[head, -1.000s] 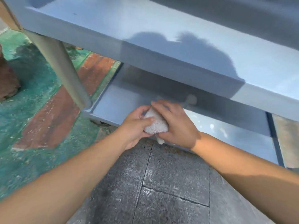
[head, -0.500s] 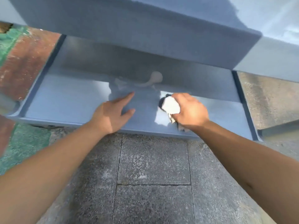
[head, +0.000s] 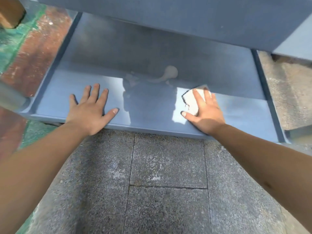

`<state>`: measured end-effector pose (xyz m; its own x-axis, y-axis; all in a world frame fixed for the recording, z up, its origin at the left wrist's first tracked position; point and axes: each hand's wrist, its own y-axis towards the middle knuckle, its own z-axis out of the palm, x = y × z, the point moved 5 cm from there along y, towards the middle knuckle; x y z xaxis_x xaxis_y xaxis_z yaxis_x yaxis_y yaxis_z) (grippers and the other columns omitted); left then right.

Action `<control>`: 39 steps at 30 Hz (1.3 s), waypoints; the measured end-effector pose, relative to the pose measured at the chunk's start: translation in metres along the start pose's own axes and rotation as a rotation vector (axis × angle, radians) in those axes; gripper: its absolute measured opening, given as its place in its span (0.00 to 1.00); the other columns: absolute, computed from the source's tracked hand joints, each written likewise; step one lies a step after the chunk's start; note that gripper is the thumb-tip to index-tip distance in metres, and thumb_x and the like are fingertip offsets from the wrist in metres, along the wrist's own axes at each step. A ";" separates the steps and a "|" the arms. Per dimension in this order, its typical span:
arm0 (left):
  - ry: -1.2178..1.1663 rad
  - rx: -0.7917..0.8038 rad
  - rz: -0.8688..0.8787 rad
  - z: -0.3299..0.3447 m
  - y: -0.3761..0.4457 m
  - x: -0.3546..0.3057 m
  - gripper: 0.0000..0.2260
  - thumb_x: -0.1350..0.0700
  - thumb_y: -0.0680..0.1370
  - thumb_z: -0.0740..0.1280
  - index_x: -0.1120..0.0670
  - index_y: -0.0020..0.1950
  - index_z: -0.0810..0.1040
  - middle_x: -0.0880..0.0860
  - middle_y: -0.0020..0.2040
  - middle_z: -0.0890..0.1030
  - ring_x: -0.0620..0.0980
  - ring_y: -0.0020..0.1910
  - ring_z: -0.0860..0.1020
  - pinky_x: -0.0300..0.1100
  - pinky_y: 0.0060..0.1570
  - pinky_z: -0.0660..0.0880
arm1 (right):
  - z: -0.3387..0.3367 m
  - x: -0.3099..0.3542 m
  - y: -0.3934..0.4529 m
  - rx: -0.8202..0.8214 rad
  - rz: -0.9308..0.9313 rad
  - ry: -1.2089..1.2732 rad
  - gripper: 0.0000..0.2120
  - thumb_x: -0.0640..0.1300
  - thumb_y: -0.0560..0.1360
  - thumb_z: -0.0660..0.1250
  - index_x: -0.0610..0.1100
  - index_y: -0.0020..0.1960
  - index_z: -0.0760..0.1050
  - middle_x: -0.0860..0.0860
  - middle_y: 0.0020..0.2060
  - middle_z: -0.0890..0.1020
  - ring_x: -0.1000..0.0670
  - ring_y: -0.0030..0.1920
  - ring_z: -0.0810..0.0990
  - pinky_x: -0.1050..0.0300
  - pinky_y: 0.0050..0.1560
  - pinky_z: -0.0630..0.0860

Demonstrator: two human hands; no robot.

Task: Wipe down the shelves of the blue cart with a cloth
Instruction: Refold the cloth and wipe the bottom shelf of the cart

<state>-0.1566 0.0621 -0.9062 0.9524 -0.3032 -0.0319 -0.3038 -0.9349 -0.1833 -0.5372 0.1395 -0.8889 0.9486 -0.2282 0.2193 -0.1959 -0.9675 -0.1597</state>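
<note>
Left hand (head: 87,112) lies flat on the blue lower shelf (head: 152,114) near its front edge, fingers straight and spread, thumb out toward the middle, holding nothing. Over to the right, the right hand (head: 205,109) presses the white cloth (head: 190,103) down on the same shelf, fingers straight across it. Most of the cloth hides under that palm, and the upper shelf (head: 185,21) cuts off the back.
</note>
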 end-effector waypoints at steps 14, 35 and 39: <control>-0.603 -0.216 0.028 -0.031 -0.009 0.017 0.28 0.34 0.75 0.53 0.55 0.63 0.69 0.54 0.60 0.73 0.56 0.66 0.66 0.62 0.65 0.62 | 0.075 0.294 0.011 0.086 -0.261 0.064 0.29 0.63 0.77 0.55 0.65 0.76 0.51 0.49 0.80 0.42 0.39 0.78 0.41 0.42 0.75 0.47; 0.063 0.004 0.086 -0.007 0.010 -0.022 0.37 0.27 0.71 0.40 0.40 0.78 0.45 0.52 0.81 0.45 0.59 0.78 0.43 0.71 0.69 0.45 | -0.022 -0.091 -0.013 -0.179 0.706 0.122 0.29 0.65 0.76 0.57 0.61 0.75 0.57 0.48 0.80 0.50 0.36 0.77 0.50 0.31 0.70 0.54; 0.040 0.029 0.094 0.000 0.011 -0.018 0.38 0.25 0.71 0.38 0.40 0.78 0.40 0.51 0.80 0.41 0.58 0.78 0.41 0.70 0.70 0.46 | -0.020 -0.077 0.003 -0.265 0.637 0.143 0.33 0.67 0.74 0.58 0.56 0.75 0.60 0.42 0.78 0.54 0.35 0.75 0.55 0.39 0.73 0.56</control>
<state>-0.1774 0.0570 -0.9077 0.9177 -0.3972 -0.0111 -0.3905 -0.8964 -0.2098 -0.6159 0.1523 -0.8867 0.5906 -0.7538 0.2882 -0.7736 -0.6305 -0.0637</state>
